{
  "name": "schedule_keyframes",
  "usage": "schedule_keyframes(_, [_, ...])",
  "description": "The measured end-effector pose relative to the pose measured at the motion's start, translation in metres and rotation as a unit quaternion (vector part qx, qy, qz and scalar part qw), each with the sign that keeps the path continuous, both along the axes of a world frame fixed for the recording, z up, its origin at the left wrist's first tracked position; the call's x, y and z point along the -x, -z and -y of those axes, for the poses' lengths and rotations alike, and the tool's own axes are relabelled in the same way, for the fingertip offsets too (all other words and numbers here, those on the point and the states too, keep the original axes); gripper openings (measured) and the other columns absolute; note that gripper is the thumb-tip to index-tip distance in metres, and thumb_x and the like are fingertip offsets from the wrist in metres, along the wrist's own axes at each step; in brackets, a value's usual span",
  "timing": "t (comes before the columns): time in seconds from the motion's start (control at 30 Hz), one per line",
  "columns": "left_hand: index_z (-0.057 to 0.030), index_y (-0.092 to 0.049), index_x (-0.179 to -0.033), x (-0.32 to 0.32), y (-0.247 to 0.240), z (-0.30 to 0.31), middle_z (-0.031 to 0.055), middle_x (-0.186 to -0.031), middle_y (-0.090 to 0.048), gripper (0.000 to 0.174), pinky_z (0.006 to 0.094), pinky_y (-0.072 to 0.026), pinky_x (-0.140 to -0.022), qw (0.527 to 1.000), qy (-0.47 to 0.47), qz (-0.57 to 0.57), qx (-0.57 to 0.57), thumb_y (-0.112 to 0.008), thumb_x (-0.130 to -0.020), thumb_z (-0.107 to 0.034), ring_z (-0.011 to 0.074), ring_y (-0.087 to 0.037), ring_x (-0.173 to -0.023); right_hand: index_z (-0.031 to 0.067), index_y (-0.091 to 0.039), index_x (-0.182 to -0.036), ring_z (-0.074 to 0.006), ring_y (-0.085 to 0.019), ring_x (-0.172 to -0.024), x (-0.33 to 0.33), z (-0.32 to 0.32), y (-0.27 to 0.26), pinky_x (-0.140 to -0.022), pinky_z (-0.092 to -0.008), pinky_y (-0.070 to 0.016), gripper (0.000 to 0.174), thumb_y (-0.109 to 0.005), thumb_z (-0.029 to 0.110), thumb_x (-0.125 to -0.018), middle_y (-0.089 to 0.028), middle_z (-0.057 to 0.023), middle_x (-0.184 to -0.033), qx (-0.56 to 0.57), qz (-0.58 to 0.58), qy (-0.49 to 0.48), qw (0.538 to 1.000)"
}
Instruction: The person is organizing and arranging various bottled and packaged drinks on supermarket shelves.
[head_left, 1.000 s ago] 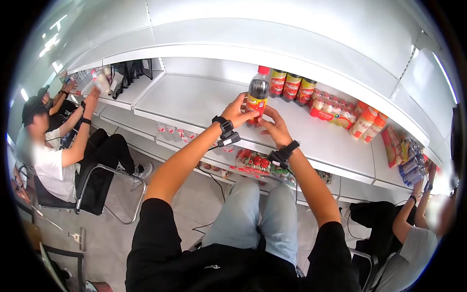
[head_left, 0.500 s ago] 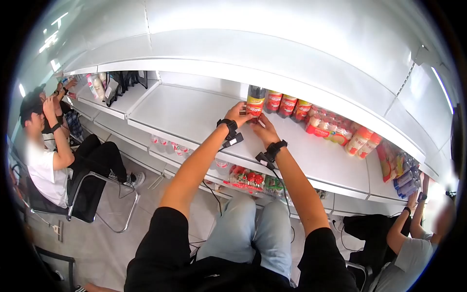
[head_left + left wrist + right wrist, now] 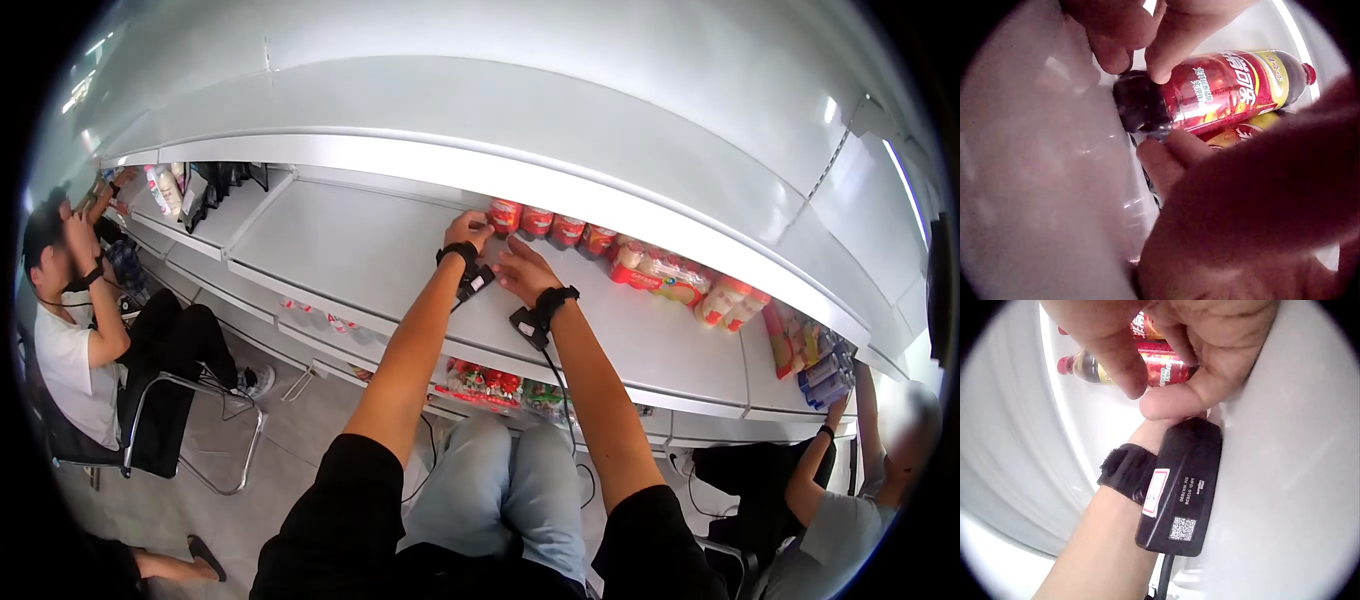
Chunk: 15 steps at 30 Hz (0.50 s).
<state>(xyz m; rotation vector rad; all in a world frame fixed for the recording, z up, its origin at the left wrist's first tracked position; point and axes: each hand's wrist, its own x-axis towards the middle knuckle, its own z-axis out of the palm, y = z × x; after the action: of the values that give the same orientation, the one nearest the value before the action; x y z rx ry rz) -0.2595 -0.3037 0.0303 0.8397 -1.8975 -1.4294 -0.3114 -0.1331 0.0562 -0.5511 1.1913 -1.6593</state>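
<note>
I have the red-capped bottle (image 3: 1229,87) of dark drink, with its red and yellow label, upright on the white shelf (image 3: 340,240), at the left end of a row. From the head view its top is hidden behind the shelf edge (image 3: 400,160) above.

At its base, on the left side, is my left hand (image 3: 468,231); its fingers are loosely bent and not wrapped round the bottle. I cannot tell whether a fingertip touches it. My right hand (image 3: 525,270) is in front of the bottle, released, with its fingers relaxed and spread apart. Both wrists carry black straps with small devices.

Just right of the bottle I see three matching bottles (image 3: 567,231), then a red-wrapped pack of small bottles (image 3: 655,275), two pale bottles with red markings (image 3: 722,302) and, farther right, a pack of blue cans (image 3: 828,378). Well off to the left are black packages (image 3: 225,187) and white bottles (image 3: 165,190).

Below, I make out red and green packages (image 3: 482,383). One person (image 3: 80,370) sits on the left, another (image 3: 845,520) is on the right.
</note>
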Motion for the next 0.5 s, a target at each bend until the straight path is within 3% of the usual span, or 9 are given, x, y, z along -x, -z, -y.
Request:
schedule_keyframes(0.07, [-0.0063,-0.058,-0.107,0.004,-0.001,0.001,0.0094,-0.094,-0.066,0.032,0.0302,-0.0541,-0.05,1.0,-0.011,0.01,-0.015,-0.07,-0.078,-0.015,0.0195,-0.065,-0.064,0.007,-0.025,-0.143,-0.0168,-0.056,-0.09,0.003,0.003,0.0,-0.073,-0.0282,-0.0458,0.068,-0.062,0.011,-0.086,-0.05,-0.0054,-0.115,-0.003,0.007,0.008,1.0])
schedule_keyframes(0.1, [-0.0069,-0.059,-0.105,0.003,-0.003,0.001,0.0098,-0.091,-0.066,0.033,0.0315,-0.0537,-0.051,1.0,-0.018,0.025,-0.005,-0.072,-0.077,-0.02,0.0195,-0.065,-0.063,0.0063,-0.019,-0.145,-0.0162,-0.057,-0.085,0.005,0.008,0.003,-0.066,-0.0274,-0.0463,0.075,-0.064,0.01,-0.084,-0.052,-0.0079,-0.112,0.01,0.019,0.009,1.0])
schedule_keyframes(0.2, [-0.0076,-0.06,-0.103,0.009,0.001,0.008,0.01,-0.086,-0.067,0.037,0.0323,-0.0537,-0.053,0.997,-0.024,0.054,0.056,-0.074,-0.075,-0.026,0.0199,-0.065,-0.061,0.0057,-0.025,-0.143,-0.0146,-0.055,-0.078,0.01,0.017,0.01,-0.064,-0.0262,-0.0445,0.067,-0.061,0.011,-0.086,-0.054,-0.0051,-0.103,0.009,0.011,0.012,1.0])
schedule_keyframes(0.3, [-0.0079,-0.06,-0.102,0.007,-0.01,0.001,0.0103,-0.084,-0.067,0.04,0.0331,-0.0538,-0.058,0.994,-0.04,0.094,0.046,-0.075,-0.073,-0.031,0.0205,-0.064,-0.06,0.0056,-0.029,-0.14,-0.0133,-0.053,-0.072,0.013,0.022,0.015,-0.059,-0.0254,-0.0412,0.064,-0.061,0.01,-0.086,-0.055,-0.0036,-0.095,0.014,0.034,0.037,0.999])
schedule_keyframes(0.43, [-0.0072,-0.06,-0.101,0.007,-0.01,0.0,0.0105,-0.086,-0.067,0.039,0.0323,-0.0539,-0.059,0.996,-0.027,0.087,0.019,-0.075,-0.073,-0.03,0.0206,-0.065,-0.064,0.0046,-0.037,-0.134,-0.0127,-0.05,-0.07,0.011,0.021,0.02,-0.055,-0.0248,-0.0384,0.055,-0.061,0.008,-0.085,-0.055,-0.0033,-0.091,0.031,0.029,0.073,0.996])
schedule_keyframes(0.5, [-0.0039,-0.058,-0.105,0.009,-0.001,0.003,0.0101,-0.083,-0.066,0.041,0.0312,-0.0525,-0.054,0.998,-0.022,0.063,0.021,-0.075,-0.074,-0.025,0.0186,-0.063,-0.059,0.0041,-0.041,-0.131,-0.0127,-0.05,-0.069,0.008,0.02,0.021,-0.054,-0.0244,-0.0376,0.05,-0.061,0.007,-0.085,-0.056,-0.0044,-0.094,0.029,0.029,0.106,0.994])
